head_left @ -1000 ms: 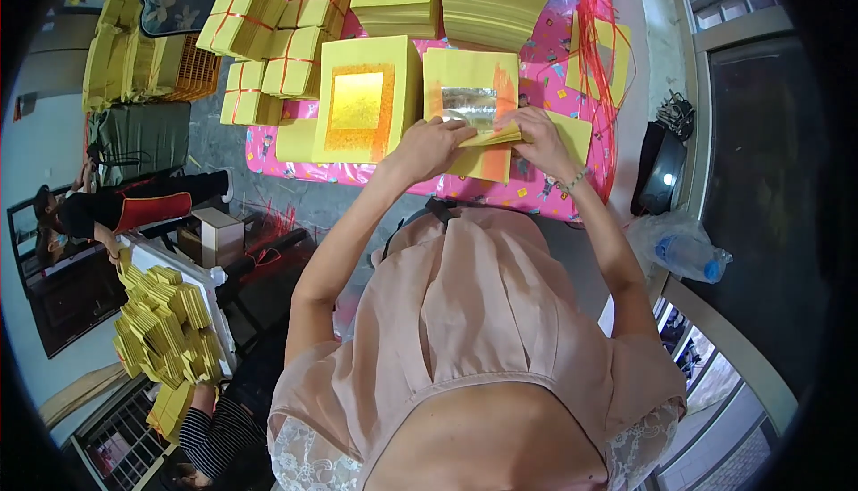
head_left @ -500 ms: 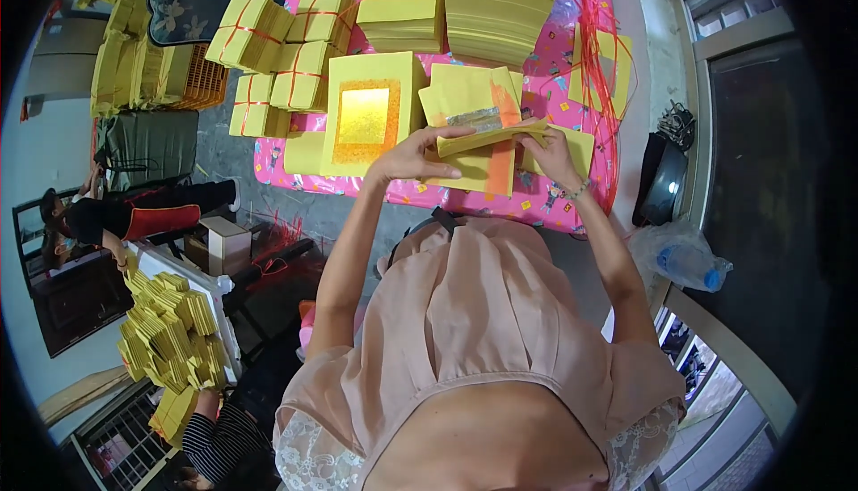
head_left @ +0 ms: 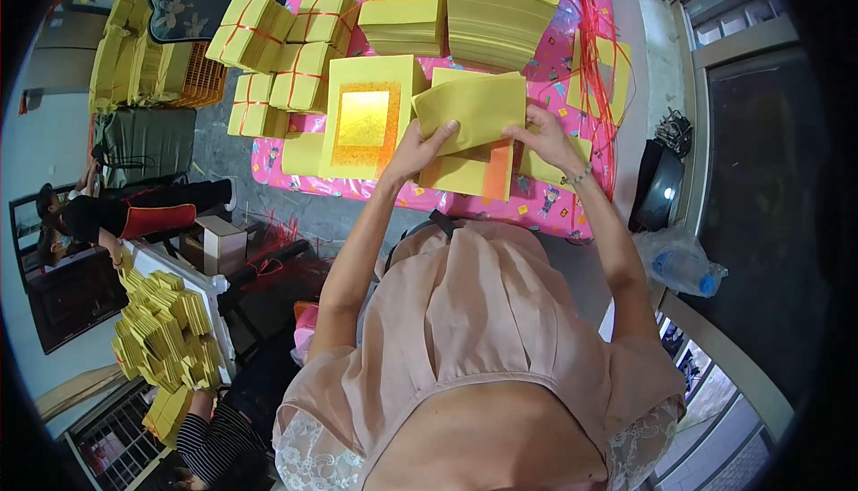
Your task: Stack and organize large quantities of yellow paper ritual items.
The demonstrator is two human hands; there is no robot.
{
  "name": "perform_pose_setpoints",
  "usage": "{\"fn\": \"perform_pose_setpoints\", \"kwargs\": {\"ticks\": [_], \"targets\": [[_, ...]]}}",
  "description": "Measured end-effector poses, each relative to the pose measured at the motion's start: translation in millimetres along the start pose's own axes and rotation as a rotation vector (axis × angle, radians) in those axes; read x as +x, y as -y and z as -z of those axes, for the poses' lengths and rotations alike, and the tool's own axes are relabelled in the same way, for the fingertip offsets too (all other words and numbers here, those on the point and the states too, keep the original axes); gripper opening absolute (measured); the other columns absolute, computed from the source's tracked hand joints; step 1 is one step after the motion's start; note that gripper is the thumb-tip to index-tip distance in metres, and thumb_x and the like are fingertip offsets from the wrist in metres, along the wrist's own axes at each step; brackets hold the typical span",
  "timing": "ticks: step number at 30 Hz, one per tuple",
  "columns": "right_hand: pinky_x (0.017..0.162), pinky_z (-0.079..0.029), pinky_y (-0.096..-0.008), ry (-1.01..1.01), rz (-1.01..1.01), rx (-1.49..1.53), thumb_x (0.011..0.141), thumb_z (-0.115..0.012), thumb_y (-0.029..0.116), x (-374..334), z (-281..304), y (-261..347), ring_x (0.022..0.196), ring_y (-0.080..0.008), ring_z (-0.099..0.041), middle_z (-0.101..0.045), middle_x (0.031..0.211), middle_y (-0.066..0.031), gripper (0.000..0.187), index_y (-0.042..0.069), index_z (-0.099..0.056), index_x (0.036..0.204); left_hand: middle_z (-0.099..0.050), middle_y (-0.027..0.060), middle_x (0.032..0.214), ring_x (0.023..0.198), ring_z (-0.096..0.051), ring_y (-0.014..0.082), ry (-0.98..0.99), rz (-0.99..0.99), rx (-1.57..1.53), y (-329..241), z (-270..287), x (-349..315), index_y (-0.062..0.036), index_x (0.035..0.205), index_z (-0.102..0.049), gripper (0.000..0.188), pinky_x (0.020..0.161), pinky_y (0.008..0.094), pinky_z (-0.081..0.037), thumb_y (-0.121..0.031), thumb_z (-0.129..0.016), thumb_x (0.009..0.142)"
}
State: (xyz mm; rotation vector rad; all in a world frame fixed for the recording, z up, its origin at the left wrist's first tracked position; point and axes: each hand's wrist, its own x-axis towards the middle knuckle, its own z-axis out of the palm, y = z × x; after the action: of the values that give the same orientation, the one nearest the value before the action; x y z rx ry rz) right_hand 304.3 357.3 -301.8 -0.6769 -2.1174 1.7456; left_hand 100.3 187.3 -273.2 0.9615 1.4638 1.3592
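Both hands grip a folded sheet of yellow paper (head_left: 474, 109) over the near part of the table. My left hand (head_left: 416, 149) pinches its lower left edge, thumb on top. My right hand (head_left: 543, 141) holds its right edge in the same way. Beneath it lies another yellow sheet with an orange band (head_left: 498, 169), partly covered. Just left of my left hand is a stack of yellow paper (head_left: 371, 71) whose top sheet bears a gold square in an orange frame. More yellow paper (head_left: 559, 163) shows under my right wrist.
The table has a pink patterned cover (head_left: 308, 181). Tall paper stacks (head_left: 496, 31) and bundles tied with red string (head_left: 255, 31) stand farther back. Red strings (head_left: 601, 71) hang at the right. At left, people work beside a white table (head_left: 223, 335) heaped with folded yellow paper (head_left: 165, 326).
The folded sheet, earlier tilted edge-on with a silver patch showing behind it, now lies flatter with its plain face up. Both hands have shifted to its left and right edges.
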Motion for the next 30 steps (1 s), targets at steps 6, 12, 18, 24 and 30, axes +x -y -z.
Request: {"fn": "perform_pose_setpoints", "kwargs": {"ticks": [6, 12, 18, 24, 30], "targets": [[0.068, -0.046, -0.0242, 0.075, 0.016, 0.102, 0.090, -0.068, 0.013, 10.9, -2.8, -4.4, 0.078, -0.0047, -0.053, -0.064, 0.095, 0.0011, 0.028, -0.001, -0.060, 0.112, -0.066, 0.0043, 0.104, 0.095, -0.060, 0.0118, -0.027, 0.167, -0.038, 15.0, 2.8, 0.5, 0.0025, 0.118, -0.060, 0.034, 0.082, 0.0292, -0.050, -0.025, -0.058, 0.099], [0.081, -0.049, -0.0262, 0.083, -0.024, 0.118, 0.090, -0.066, 0.011, 2.1, 0.9, -1.5, 0.091, -0.0063, -0.057, -0.065, 0.102, -0.0014, 0.031, -0.002, -0.058, 0.117, -0.064, 0.0104, 0.114, 0.102, -0.062, 0.0175, 0.047, 0.097, 0.073, 12.2, -7.3, -9.4, 0.0017, 0.125, -0.054, 0.041, 0.089, 0.0318, -0.051, -0.018, -0.068, 0.091], [0.080, -0.049, -0.0268, 0.083, -0.010, 0.115, 0.089, -0.068, 0.011, -0.6, -5.3, -2.3, 0.089, -0.0078, -0.058, -0.065, 0.100, -0.0026, 0.030, -0.002, -0.058, 0.114, -0.068, 0.0114, 0.108, 0.096, -0.064, 0.0178, -0.071, 0.183, -0.146, 31.6, -18.1, -14.6, 0.0034, 0.116, -0.061, 0.035, 0.085, 0.0328, -0.052, -0.016, -0.070, 0.088], [0.074, -0.049, -0.0277, -0.637, -0.097, -0.137, 0.082, -0.078, 0.024, -29.6, -34.3, 1.0, 0.084, -0.0132, -0.055, -0.053, 0.093, -0.0049, 0.053, 0.002, -0.047, 0.120, -0.069, 0.0100, 0.103, 0.092, -0.065, 0.0160, -0.258, 0.237, -0.172, 22.7, -31.7, -19.0, 0.0031, 0.113, -0.062, 0.031, 0.082, 0.0316, -0.052, -0.013, -0.069, 0.088], [0.078, -0.052, -0.0286, -0.444, -0.574, 0.671, 0.091, -0.070, 0.031, -46.4, -84.1, 31.5, 0.093, -0.0135, -0.059, -0.056, 0.110, -0.0056, 0.046, 0.005, -0.046, 0.120, -0.069, 0.0090, 0.105, 0.092, -0.065, 0.0152, -0.296, 0.168, -0.183, 13.9, -42.7, -27.1, 0.0026, 0.113, -0.063, 0.030, 0.081, 0.0301, -0.051, -0.013, -0.068, 0.088]]}}
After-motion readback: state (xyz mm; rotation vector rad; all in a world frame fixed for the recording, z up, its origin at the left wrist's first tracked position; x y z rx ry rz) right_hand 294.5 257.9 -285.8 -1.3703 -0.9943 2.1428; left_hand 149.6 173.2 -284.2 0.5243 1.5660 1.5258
